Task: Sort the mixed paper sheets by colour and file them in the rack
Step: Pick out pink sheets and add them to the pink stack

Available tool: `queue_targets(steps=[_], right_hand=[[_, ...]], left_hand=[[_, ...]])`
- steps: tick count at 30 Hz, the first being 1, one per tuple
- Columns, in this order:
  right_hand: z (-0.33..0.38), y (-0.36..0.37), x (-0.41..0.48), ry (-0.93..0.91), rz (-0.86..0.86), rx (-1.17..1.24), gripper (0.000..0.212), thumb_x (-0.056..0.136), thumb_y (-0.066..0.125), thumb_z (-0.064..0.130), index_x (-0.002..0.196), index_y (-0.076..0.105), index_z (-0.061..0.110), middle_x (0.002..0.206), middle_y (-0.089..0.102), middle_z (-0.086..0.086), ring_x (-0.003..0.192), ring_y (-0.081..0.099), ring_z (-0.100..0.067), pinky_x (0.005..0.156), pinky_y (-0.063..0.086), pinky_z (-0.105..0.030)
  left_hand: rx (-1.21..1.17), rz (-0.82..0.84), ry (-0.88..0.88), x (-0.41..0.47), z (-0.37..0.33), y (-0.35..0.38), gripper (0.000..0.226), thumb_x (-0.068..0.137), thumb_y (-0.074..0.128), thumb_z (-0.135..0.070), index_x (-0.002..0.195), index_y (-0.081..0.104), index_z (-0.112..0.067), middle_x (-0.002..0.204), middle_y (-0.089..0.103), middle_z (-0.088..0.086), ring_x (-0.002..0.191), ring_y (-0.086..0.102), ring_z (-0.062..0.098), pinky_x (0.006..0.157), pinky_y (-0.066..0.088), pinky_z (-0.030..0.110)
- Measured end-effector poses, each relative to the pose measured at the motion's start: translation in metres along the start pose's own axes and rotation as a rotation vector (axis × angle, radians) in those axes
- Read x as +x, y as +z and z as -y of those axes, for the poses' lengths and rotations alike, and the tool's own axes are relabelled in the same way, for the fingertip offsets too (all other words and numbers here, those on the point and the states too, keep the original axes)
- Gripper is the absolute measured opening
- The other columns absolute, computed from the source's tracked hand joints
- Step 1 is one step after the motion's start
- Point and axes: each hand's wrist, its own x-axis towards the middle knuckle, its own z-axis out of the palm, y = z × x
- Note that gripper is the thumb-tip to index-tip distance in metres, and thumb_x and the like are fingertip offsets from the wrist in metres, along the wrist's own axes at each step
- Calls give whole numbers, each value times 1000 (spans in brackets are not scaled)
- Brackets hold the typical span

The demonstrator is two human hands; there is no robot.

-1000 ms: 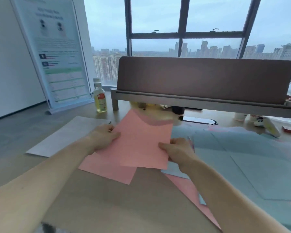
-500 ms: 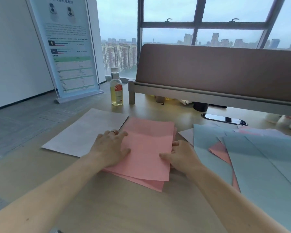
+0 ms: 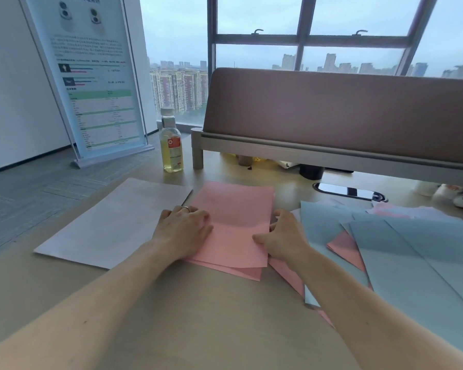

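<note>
The pink stack [image 3: 235, 222] lies on the worktop [image 3: 198, 316] between the hands, long axis 12 to 6. The left hand [image 3: 183, 231] presses it, fingers straight. The right hand [image 3: 284, 236] touches its 3 o'clock edge, fingers loosely bent. A stray pink sheet [image 3: 344, 245] lies at 3 o'clock, nearer the right hand.

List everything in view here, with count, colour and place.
desk: one, light wood, under everything
pink stack: several sheets, pink, desk centre
white sheets: count unclear, white, left of the pink stack
blue sheets: several, pale blue, fanned at right
loose pink sheets: at least two, pink, partly under the blue sheets
bottle: one, clear with yellow liquid, behind the white sheets
divider: one, brown, far side of desk
poster stand: one, white and green, floor at left
left hand: one, flat on the pink stack
right hand: one, at the pink stack's right edge, thumb on top
</note>
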Motion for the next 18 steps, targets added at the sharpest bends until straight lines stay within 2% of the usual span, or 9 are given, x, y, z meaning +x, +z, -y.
queue_targets(steps=[3,5,7,8,10,11,13,16,18], right_hand=[[-3,-2,3,-17,0,6,46,69,79,25,108,57,16,95,67,-3,93,66,-26,81,59,-45],[-7,-8,-1,-42,1,-1,38,75,79,25,105,60,12,93,67,0,89,64,-20,77,56,-34],[-11,-20,-5,-65,-19,-16,32,80,77,25,106,62,13,90,65,4,83,61,-13,67,47,-21],[-14,-27,-8,-72,-33,-13,36,81,78,28,110,62,13,90,65,5,82,62,-13,67,46,-20],[-22,-47,-15,-67,-71,1,51,80,79,39,120,59,15,95,67,2,88,68,-20,79,55,-32],[-27,-59,-18,-62,-95,-21,53,80,78,43,121,59,15,97,68,1,91,68,-22,85,55,-38],[-43,-90,-26,-56,-152,-95,49,83,75,45,120,63,14,93,69,3,93,67,-20,88,52,-33],[-79,-146,-46,-8,-225,-141,40,86,73,41,114,68,14,85,65,6,87,61,-16,78,44,-25],[-112,-184,-60,32,-272,-173,39,85,74,40,113,68,14,86,67,6,89,64,-17,77,44,-26]], left_hand=[[0,4,-13,3,-4,-1,43,101,37,-53,138,49,-37,148,49,-3,135,43,24,109,29,43],[-38,-22,-15,1,-11,-3,46,101,40,-52,143,47,-35,150,47,-3,138,40,24,111,28,43],[-121,-94,30,-5,-28,-8,45,101,43,-51,142,50,-33,147,50,-3,137,43,22,111,31,41],[-169,-128,73,-8,-42,-11,43,101,45,-50,139,52,-31,143,53,-4,133,47,22,109,35,40],[-305,-131,169,-17,-79,-19,36,101,50,-45,131,59,-27,127,62,-4,120,56,20,98,45,35],[-410,-100,200,-21,-100,-23,32,100,54,-42,124,63,-24,117,65,-4,110,60,17,89,48,31],[-636,17,225,-30,-145,-29,25,98,59,-39,111,70,-21,101,70,-5,96,66,15,79,51,28],[-862,204,212,-40,-210,-30,25,93,60,-43,98,71,-20,93,73,-2,88,71,15,86,59,40],[-959,317,149,-46,-249,-28,25,94,62,-42,98,70,-19,94,72,-2,90,72,16,91,59,40]])
